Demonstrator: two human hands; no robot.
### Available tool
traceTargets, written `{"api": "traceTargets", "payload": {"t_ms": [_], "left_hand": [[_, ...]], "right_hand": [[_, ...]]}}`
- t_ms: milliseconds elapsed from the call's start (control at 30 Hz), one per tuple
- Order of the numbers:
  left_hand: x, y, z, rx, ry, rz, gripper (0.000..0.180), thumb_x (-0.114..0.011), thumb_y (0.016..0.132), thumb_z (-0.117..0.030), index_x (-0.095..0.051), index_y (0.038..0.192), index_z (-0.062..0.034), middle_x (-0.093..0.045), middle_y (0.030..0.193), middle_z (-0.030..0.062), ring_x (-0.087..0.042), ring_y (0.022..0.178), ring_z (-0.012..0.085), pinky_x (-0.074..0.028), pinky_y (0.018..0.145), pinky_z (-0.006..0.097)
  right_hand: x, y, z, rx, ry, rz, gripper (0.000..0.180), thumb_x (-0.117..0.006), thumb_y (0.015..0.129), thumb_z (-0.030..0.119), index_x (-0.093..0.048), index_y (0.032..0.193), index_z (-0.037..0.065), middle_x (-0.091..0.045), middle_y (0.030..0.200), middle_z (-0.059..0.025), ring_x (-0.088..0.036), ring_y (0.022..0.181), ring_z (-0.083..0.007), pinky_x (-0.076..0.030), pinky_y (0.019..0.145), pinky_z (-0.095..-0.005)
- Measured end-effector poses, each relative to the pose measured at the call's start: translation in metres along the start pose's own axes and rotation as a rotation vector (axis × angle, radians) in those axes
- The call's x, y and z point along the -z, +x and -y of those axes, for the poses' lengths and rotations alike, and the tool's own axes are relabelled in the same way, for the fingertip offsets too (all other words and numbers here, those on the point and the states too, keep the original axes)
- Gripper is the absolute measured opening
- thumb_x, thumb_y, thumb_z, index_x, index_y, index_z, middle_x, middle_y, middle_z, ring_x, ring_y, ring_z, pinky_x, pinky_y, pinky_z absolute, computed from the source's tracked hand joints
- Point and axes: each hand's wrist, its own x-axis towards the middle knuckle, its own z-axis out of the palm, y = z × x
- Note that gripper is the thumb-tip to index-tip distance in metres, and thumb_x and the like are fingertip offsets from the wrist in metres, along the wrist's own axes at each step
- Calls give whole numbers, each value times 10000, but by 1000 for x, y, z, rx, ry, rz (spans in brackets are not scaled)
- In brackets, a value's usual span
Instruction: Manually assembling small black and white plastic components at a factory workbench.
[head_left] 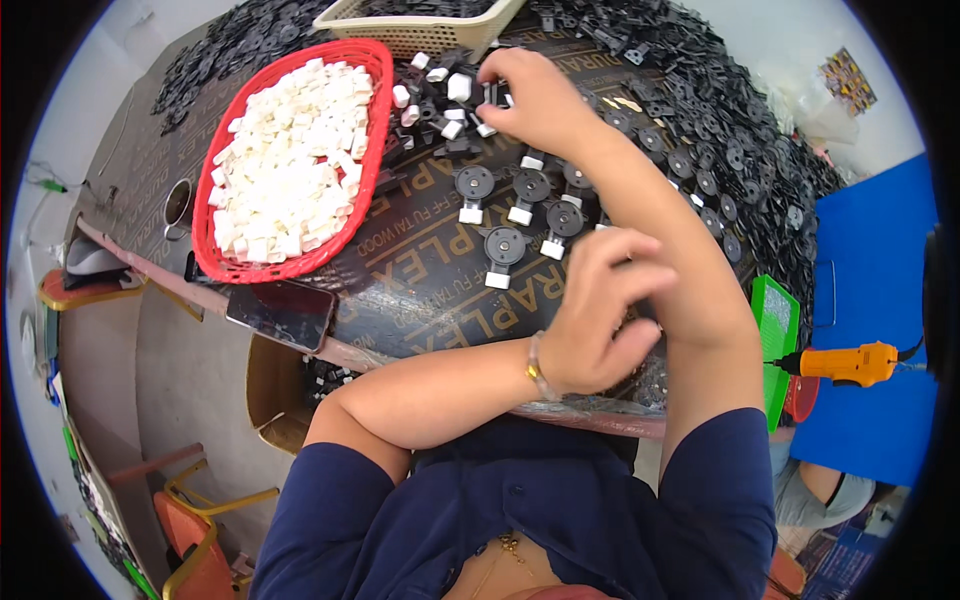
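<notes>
My right hand (pixel 535 105) reaches across to the pile of small parts, its thumb and fingers closed around a black plastic part (pixel 492 95). Loose white caps (pixel 459 88) and black pieces lie beside those fingertips. My left hand (pixel 605 315), with a bracelet on its wrist, hovers near the table's front edge, fingers curled but apart, and nothing shows between them. In front of it sit several round black discs with stems and white caps (pixel 504 246), set out in loose rows. My right forearm hides part of these rows.
A red basket (pixel 385 110) full of white caps stands at left, with a phone (pixel 282 316) and a metal cup (pixel 178 205) nearby. Behind is a beige basket (pixel 400 40). Black parts (pixel 735 150) heap at right, near a green tray (pixel 775 325) and an orange electric screwdriver (pixel 850 364).
</notes>
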Motion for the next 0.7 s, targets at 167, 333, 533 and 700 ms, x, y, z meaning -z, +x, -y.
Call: {"api": "traceTargets", "payload": {"t_ms": [167,333,533,700], "left_hand": [[-9,11,6,835,-979,-304,529,-282,1094,-476,-481,1282,-23,-591,1093,86,-574,972,178,-474,891,314],[-12,6,12,1227,-1349,135,505,-432,1075,-458,-517,1344,-39,-665,1066,94,-672,900,178,-549,790,305],[-19,0,4,1294,-1080,233,642,-659,945,-33,-342,1503,-59,-611,1141,125,-679,923,211,-582,781,327],[-22,3,8,1241,-853,223,544,-654,933,14,-408,1414,-51,-606,1107,134,-682,904,213,-580,790,320]], "right_hand": [[114,-84,54,-292,300,-79,335,-788,760,35,-617,1047,61,-609,1043,13,-581,877,-84,-465,712,-242],[156,-188,96,-328,136,41,311,-783,687,-7,-690,977,51,-575,1075,-74,-603,970,-219,-507,822,-308],[193,-266,116,-601,296,-8,280,-739,837,25,-722,1116,32,-665,1255,-121,-664,1056,-258,-534,877,-343],[198,-341,104,-824,-449,42,72,-736,794,25,-699,855,18,-666,885,-125,-638,871,-341,-525,774,-410]]}}
